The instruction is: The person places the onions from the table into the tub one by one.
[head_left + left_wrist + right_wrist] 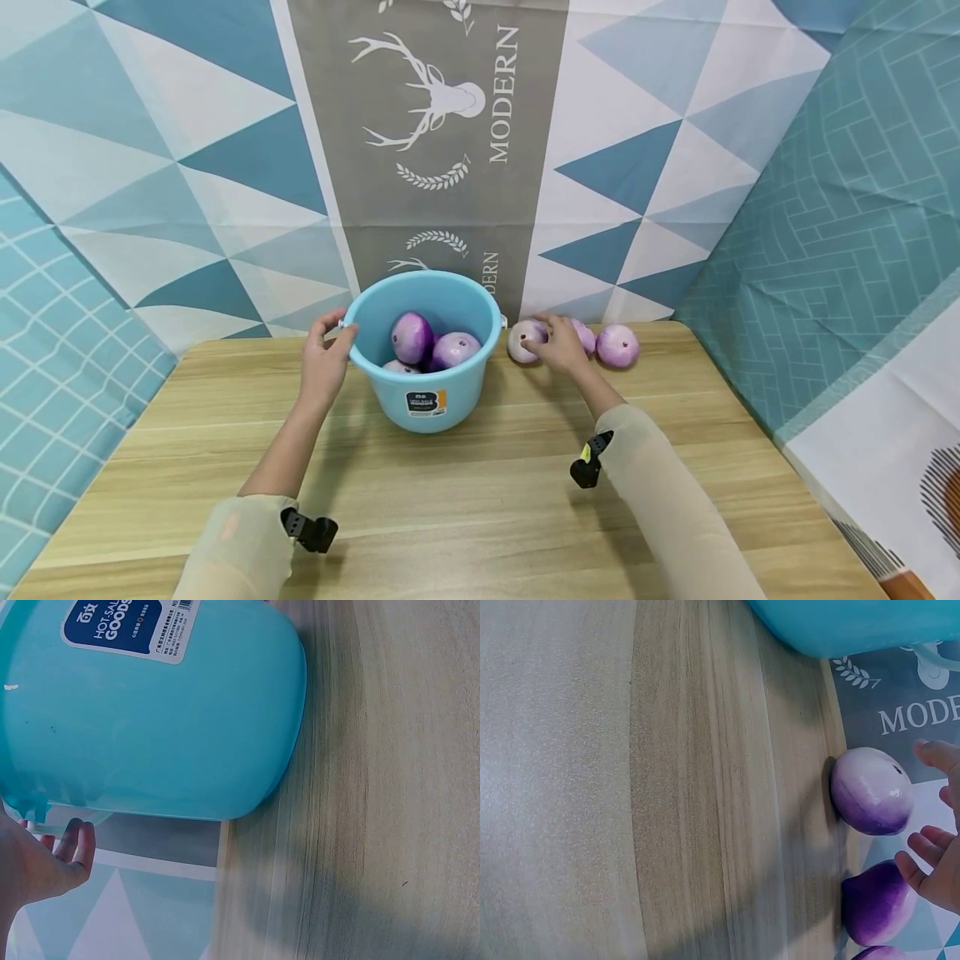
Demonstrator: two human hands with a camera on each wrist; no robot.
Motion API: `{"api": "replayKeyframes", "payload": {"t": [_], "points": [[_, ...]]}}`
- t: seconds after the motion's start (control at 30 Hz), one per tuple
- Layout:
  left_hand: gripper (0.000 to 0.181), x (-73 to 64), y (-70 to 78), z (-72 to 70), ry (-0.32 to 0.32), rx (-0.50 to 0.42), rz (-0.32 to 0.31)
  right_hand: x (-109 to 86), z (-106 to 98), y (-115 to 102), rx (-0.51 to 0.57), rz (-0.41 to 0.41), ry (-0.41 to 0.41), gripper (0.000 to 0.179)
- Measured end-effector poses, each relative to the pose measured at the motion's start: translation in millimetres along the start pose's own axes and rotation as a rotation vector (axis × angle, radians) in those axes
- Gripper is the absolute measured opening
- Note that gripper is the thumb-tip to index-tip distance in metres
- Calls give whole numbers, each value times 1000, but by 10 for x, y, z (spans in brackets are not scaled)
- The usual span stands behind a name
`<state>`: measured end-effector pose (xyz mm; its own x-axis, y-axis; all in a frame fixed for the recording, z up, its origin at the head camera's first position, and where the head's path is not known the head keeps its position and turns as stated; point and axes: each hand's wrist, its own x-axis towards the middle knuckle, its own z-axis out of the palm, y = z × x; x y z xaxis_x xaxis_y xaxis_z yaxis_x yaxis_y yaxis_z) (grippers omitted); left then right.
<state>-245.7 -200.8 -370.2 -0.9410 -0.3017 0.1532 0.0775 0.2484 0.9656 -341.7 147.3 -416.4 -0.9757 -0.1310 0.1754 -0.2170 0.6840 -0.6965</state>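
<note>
A light blue bucket (423,400) stands upright toward the back of the tabletop, with several purple-and-white onions (453,350) inside. My left hand (324,358) holds the bucket's left rim beside the handle joint, thumb at the rim and fingers outside; in the left wrist view, the left hand (45,862) shows bent fingers next to the clear handle. To the right of the bucket, my right hand (558,343) reaches over the nearest loose onion (521,342), fingers spread and slightly bent. The right wrist view shows a gap between the right hand (941,832) and that onion (871,791).
Two more onions lie in a row to the right, one partly behind the right hand and the outermost onion (617,346) near the table's back edge. A patterned cloth wall (427,192) rises right behind the wooden table (450,508). Another cloth (840,225) hangs at the right.
</note>
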Motion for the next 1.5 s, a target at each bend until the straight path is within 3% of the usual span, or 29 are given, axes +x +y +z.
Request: {"api": "replayKeyframes", "payload": {"t": [0.97, 1.5], "points": [[49, 37, -38, 6, 13, -11, -3, 36, 128, 150, -21, 2, 8, 70], [49, 19, -28, 1, 5, -6, 23, 5, 170, 151, -20, 62, -11, 77]]}}
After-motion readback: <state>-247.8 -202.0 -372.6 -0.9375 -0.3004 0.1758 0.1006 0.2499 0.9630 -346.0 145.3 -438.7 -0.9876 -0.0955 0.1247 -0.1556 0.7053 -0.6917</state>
